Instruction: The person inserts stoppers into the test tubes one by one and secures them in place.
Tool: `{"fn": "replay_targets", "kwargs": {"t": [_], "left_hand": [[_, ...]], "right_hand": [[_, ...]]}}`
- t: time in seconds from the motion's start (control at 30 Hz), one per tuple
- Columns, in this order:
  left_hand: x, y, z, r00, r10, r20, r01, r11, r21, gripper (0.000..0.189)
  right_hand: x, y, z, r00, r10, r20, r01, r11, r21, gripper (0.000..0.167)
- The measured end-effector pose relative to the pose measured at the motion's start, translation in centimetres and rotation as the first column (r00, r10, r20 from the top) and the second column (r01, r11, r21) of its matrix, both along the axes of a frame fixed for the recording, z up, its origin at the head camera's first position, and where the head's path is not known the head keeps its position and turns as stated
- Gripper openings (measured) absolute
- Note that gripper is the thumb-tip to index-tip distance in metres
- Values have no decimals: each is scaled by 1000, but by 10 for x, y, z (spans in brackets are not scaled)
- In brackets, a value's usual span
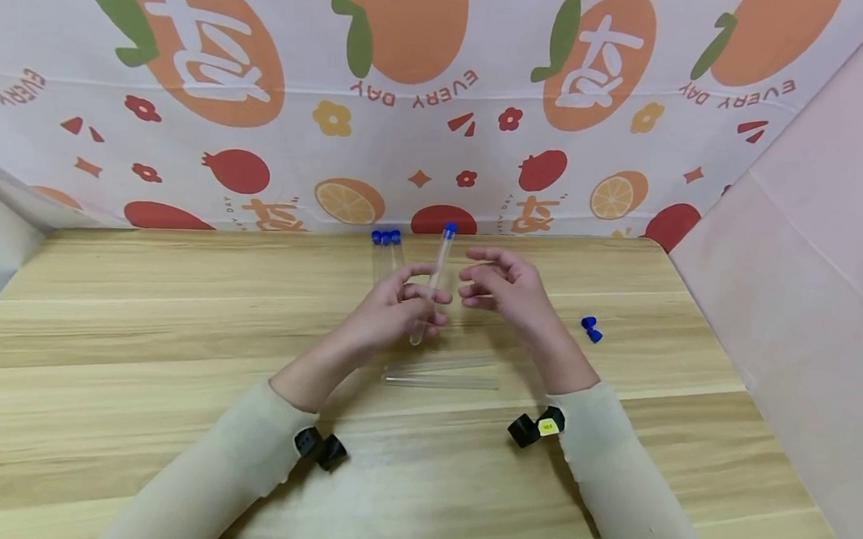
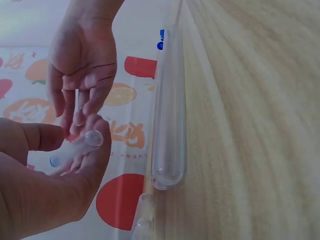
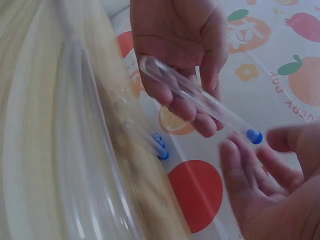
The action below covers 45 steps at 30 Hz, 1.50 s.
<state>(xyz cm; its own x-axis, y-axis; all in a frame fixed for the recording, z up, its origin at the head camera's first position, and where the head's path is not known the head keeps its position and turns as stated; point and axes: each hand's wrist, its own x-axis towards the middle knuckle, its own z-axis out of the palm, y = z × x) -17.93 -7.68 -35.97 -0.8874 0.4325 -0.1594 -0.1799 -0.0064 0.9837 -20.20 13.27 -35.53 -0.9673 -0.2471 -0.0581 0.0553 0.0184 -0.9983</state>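
My left hand (image 1: 402, 301) holds a clear test tube (image 1: 441, 259) between thumb and fingers, raised above the table. Its blue cap (image 3: 254, 136) is on the upper end, and the rounded bottom points down towards me. Close to the right of it is my right hand (image 1: 509, 287), fingers loosely bent and nothing in them; in the right wrist view the capped end lies just beyond its fingertips. Below the hands, uncapped clear tubes (image 1: 442, 380) lie side by side on the table. Behind my left hand lie several tubes with blue caps (image 1: 385, 237), partly hidden by it.
Loose blue caps (image 1: 591, 329) lie on the wooden table (image 1: 170, 351) to the right of my right hand. A fruit-print cloth (image 1: 402, 150) hangs along the table's back edge, and a pale wall (image 1: 834, 206) stands at the right.
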Motion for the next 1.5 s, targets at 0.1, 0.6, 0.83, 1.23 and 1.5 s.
{"fn": "replay_targets", "kwargs": {"t": [0.1, 0.6, 0.83, 1.23, 1.5], "left_hand": [[-3, -1, -1, 999, 24, 25, -24, 1000, -2, 56], [-8, -4, -4, 998, 3, 63, -2, 1000, -11, 59], [-10, -5, -6, 998, -11, 69, 12, 1000, -7, 55], [-21, -7, -4, 998, -15, 69, 13, 999, 33, 51], [-29, -12, -8, 997, 17, 78, -19, 999, 32, 51]], "right_hand": [[0, -3, -3, 994, 106, 41, -109, 992, 68, 37], [-4, -8, -21, 970, 166, 178, -168, 986, -3, 46], [-10, -13, -34, 966, 118, 232, -113, 993, -32, 46], [-30, -21, -39, 975, 31, 221, -50, 995, 85, 38], [-48, -32, -38, 975, 19, 221, -59, 983, 176, 36]]}}
